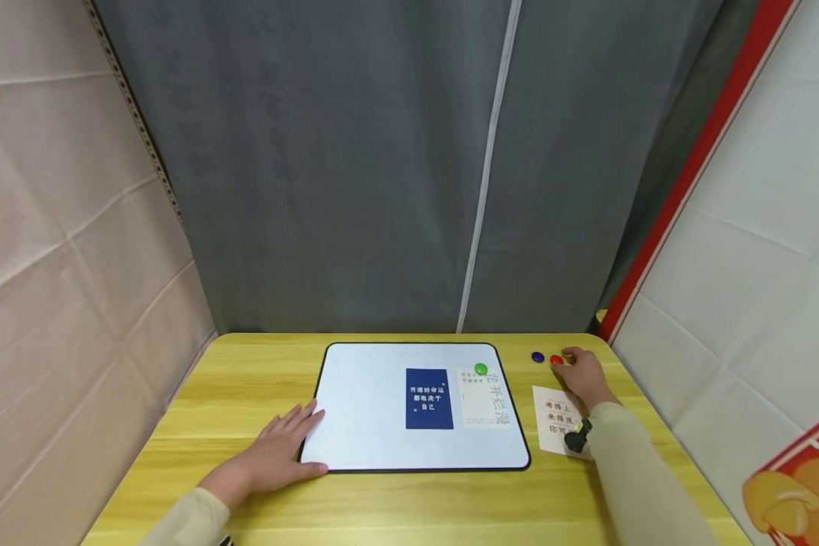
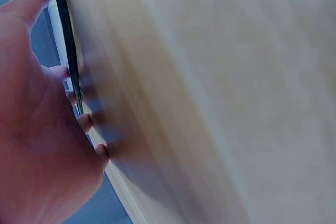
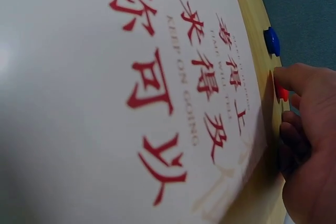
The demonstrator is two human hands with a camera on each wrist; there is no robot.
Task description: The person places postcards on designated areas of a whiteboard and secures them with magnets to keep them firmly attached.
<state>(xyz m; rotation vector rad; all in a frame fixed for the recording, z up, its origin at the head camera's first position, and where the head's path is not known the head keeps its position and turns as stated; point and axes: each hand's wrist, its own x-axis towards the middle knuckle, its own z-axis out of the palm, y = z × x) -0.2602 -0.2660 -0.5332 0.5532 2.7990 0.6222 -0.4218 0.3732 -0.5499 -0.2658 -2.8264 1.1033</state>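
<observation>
A white whiteboard (image 1: 365, 402) with a black frame lies on the table. My left hand (image 1: 280, 451) rests at its left edge, fingers spread, thumb on the lower left corner. On the board are a navy card (image 1: 428, 417) with white writing and a pale card (image 1: 474, 406), with a round green magnet (image 1: 481, 369) at the pale card's top. My right hand (image 1: 585, 377) has thumb and curled fingers around a red magnet (image 1: 556, 359) beyond the board's right side. A white card with red writing (image 3: 152, 72) lies beneath the right wrist.
A blue magnet (image 1: 538, 357) sits left of the red one. The wooden table (image 1: 246, 387) meets a grey curtain (image 1: 348, 189) at the back. Pale cloth panels (image 1: 61, 227) stand at the left, and white ones with red trim (image 1: 757, 265) at the right.
</observation>
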